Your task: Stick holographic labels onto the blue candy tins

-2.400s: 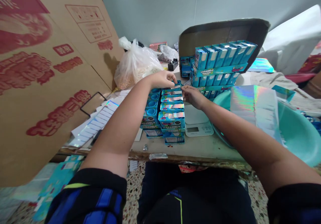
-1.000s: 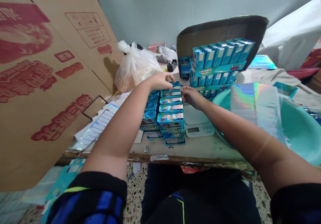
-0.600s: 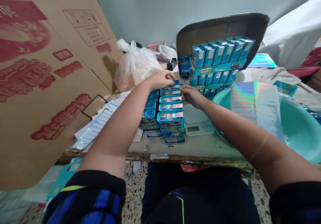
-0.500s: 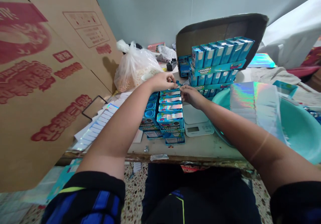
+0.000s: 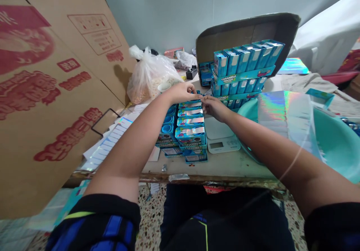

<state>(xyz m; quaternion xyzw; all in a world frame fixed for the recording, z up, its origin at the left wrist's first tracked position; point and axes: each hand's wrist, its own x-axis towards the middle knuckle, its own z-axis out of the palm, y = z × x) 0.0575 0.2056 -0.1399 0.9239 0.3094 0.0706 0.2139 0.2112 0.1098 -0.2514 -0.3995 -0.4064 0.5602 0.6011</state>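
Both my hands meet at the far end of a row of blue candy boxes with shiny silver strips across their tops. My left hand reaches over from the left, its fingers bent and pinched together at the farthest box. From the right side, my right hand comes to the same spot with thumb and fingers closed. Whatever lies between the fingertips is too small and hidden to make out. Left of this row, blue boxes show round openings on top. A white digital scale sits just right of the row.
Stacked display trays of blue boxes stand behind, before an open brown carton. At right, a turquoise basin bears a sheet of silver strips. A large cardboard box walls the left; a plastic bag stands behind.
My hands have barely moved; the left fingers have shifted slightly towards the right fingertips at the far box. The view has tilted a little.
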